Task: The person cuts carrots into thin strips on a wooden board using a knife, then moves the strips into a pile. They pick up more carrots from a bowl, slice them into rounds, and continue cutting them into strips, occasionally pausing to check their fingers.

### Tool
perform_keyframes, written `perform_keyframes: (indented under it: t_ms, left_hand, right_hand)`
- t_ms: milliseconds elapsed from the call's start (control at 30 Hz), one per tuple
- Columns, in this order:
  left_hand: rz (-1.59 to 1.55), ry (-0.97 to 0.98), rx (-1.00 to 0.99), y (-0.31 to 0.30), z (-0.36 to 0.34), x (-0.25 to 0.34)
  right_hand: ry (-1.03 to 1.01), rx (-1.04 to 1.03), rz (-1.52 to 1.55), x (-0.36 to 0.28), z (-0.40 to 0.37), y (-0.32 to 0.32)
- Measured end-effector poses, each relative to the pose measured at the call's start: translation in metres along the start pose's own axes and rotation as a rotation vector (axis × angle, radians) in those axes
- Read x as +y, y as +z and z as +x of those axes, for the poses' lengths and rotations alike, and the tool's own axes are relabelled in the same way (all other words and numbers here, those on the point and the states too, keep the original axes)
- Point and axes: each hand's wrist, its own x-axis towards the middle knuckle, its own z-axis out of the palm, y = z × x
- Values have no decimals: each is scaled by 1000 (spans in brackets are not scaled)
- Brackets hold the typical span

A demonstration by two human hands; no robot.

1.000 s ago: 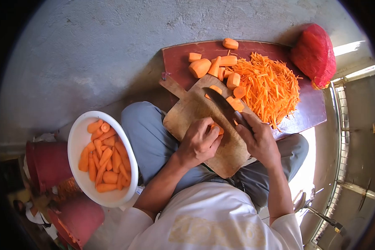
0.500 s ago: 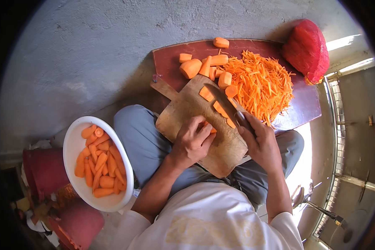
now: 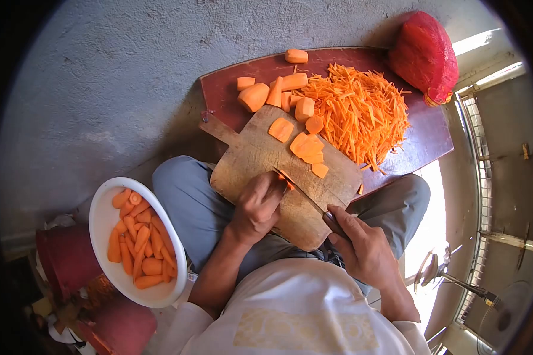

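Observation:
A wooden cutting board (image 3: 254, 148) lies across the lap, its far part against a dark red low table (image 3: 219, 89). My left hand (image 3: 259, 204) is closed round a carrot piece (image 3: 287, 181) near the board's left side, mostly hidden by the fingers. My right hand (image 3: 361, 245) grips the handle of a knife (image 3: 305, 196), whose blade tip lies at that carrot piece. Flat carrot slices (image 3: 307, 147) rest on the board beyond the hands. Past them, peeled carrot chunks (image 3: 254, 97) and a large heap of carrot strips (image 3: 361, 115) sit on the table.
On the left, a white basin (image 3: 180, 260) holds several carrots, beside dark red buckets (image 3: 65, 254). A red mesh sack (image 3: 423, 56) stands at the table's far right corner. A fan (image 3: 503, 316) is at the lower right, and a rough wall (image 3: 118, 77) rises behind.
The knife has moved from the slices down and left to the carrot piece at my left hand. My right hand has come nearer my body. The slices now lie flatter, and the view has shifted slightly.

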Motion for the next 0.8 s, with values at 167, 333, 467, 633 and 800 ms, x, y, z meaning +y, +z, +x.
perform_keyframes:
  t_ms: [167,333,467,633,800]
  left_hand:
    - [9,-13,-17,0,-2,2]
    - [41,-17,-20,1,-4,3]
    - [50,-29,-40,-2,-1,8]
    - [63,-19,-20,2,-3,9]
    - [89,-16,-7,4,-5,10]
  right_hand:
    - [44,-37,-29,-5,-5,-6]
    - [-21,-30,-89,-1,-7,-1]
    - [-9,-67,-133,-5,-3,-1]
    - [19,-129,-191,-10,1,-1]
    - [53,-162,-208,-13,2,1]
